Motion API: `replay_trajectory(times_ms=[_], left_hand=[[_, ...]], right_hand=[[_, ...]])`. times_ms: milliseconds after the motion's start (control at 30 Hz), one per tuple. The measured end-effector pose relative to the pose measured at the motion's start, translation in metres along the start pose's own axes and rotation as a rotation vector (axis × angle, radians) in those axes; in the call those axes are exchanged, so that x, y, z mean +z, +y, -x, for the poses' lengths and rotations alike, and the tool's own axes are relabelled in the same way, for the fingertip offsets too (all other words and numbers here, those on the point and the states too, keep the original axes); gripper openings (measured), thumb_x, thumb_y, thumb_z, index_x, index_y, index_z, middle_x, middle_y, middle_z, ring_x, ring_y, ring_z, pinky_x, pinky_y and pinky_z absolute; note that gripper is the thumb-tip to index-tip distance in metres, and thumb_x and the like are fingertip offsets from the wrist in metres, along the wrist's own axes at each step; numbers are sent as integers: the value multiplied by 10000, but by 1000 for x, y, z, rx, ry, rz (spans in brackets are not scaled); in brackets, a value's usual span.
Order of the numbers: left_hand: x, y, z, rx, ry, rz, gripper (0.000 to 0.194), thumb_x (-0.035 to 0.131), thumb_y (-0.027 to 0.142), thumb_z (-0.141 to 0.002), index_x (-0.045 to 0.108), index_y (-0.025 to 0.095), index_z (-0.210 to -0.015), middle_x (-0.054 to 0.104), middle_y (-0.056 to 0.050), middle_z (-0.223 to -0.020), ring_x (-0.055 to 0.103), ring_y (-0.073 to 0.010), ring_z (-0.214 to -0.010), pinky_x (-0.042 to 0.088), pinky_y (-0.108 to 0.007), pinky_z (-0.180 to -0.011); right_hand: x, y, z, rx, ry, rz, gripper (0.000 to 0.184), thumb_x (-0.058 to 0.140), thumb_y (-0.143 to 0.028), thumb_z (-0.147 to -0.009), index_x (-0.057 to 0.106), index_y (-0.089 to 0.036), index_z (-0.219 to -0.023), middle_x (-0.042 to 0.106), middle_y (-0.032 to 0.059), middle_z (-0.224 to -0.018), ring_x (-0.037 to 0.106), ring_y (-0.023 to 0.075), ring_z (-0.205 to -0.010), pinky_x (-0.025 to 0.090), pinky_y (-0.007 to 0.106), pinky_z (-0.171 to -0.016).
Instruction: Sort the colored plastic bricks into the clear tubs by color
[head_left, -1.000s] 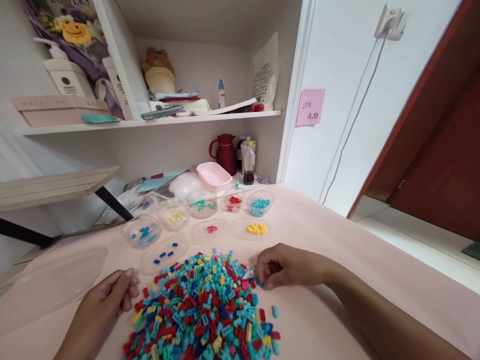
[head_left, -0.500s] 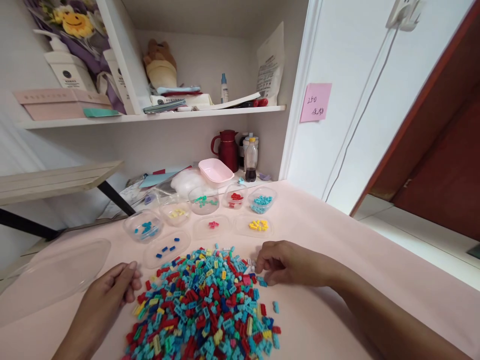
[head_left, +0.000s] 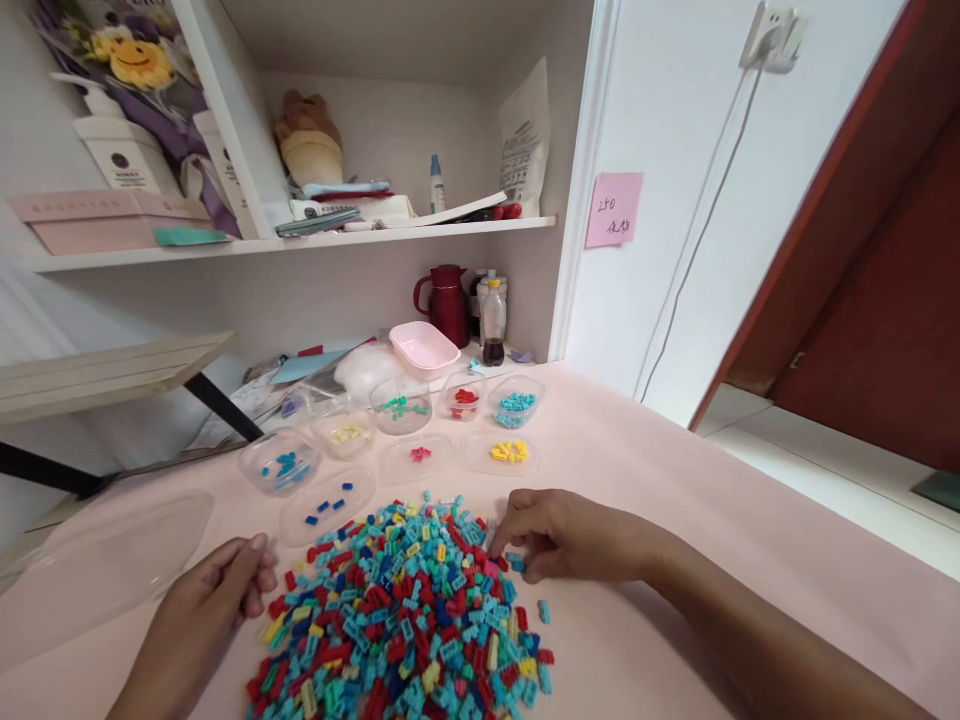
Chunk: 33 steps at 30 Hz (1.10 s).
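Observation:
A heap of small toy building bricks [head_left: 405, 610], mostly turquoise and red with some yellow, green and blue, lies on the pink tabletop. My right hand [head_left: 559, 535] is at the heap's upper right edge. Its index finger points down at the bricks, with the thumb apart from it; no brick shows between them. Left of the heap, my left hand [head_left: 214, 600] is closed, thumb pressed over curled fingers. Whatever is inside it, if anything, is hidden. Close to my right hand are a few loose turquoise bricks [head_left: 544, 611].
Behind the heap stand clear tubs and lids with sorted bricks: turquoise [head_left: 517, 405], red [head_left: 465, 400], green [head_left: 403, 408], blue [head_left: 283, 465], yellow [head_left: 510, 453]. A large clear lid [head_left: 112, 570] lies left. Further back are a pink basin [head_left: 425, 345], red jug [head_left: 448, 305] and bottle [head_left: 493, 325].
My right hand has shifted slightly toward the heap, its index finger now reaching lower among the edge bricks. The left hand keeps its closed pose. The camera view has turned a little.

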<state>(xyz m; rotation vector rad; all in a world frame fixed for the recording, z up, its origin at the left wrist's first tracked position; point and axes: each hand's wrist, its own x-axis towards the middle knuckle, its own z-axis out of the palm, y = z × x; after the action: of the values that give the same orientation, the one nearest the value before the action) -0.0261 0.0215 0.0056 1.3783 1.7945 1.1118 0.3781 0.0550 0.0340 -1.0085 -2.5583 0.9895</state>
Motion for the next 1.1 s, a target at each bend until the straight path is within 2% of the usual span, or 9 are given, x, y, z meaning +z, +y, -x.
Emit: replay_trajectory(times_ms=[200, 400, 567, 733, 867, 1100], left_hand=[[1, 0, -2, -4, 19, -1, 422, 577, 628, -718, 609, 207, -747, 604, 24, -574, 498, -131, -497, 402, -234, -484], [3, 5, 0, -13, 23, 1, 430, 584, 633, -706, 604, 206, -751, 599, 24, -568, 494, -136, -497, 395, -240, -483], [0, 1, -2, -2, 9, -22, 413, 565, 626, -730, 597, 214, -741, 585, 28, -562, 494, -140, -519, 405, -242, -512], [1, 3, 0, -13, 12, -28, 420, 551, 635, -732, 584, 217, -709, 582, 25, -557, 489, -142, -527, 384, -238, -499], [2, 5, 1, -4, 20, -31, 419, 547, 635, -734, 582, 219, -706, 583, 26, -561, 487, -143, -523, 386, -239, -506], [1, 0, -2, 19, -3, -35, 430, 542, 629, -747, 598, 210, -670, 608, 16, -594, 495, -130, -520, 390, -229, -502]], right_hand=[[-4, 2, 4, 3, 3, -6, 392, 683, -155, -736, 659, -292, -1103, 508, 4, -946, 515, 107, -725, 412, 221, -657], [-3, 2, 3, -44, -17, 20, 427, 707, -177, -725, 663, -328, -1121, 477, -14, -849, 509, 123, -748, 404, 230, -698], [-5, 1, 4, -35, -32, 0, 318, 695, -146, -718, 680, -251, -1018, 496, 0, -893, 503, 112, -721, 406, 219, -656], [-8, 3, 7, -23, -30, 15, 383, 678, -120, -716, 653, -245, -1077, 524, 10, -929, 514, 111, -726, 421, 220, -662], [-5, 3, 4, -61, 7, 41, 292, 596, -61, -734, 690, -225, -956, 571, 24, -938, 544, 130, -791, 426, 225, -697], [6, 4, -5, -20, 119, 39, 190, 642, -116, -730, 718, -226, -866, 604, 19, -911, 565, 135, -790, 432, 227, -693]])
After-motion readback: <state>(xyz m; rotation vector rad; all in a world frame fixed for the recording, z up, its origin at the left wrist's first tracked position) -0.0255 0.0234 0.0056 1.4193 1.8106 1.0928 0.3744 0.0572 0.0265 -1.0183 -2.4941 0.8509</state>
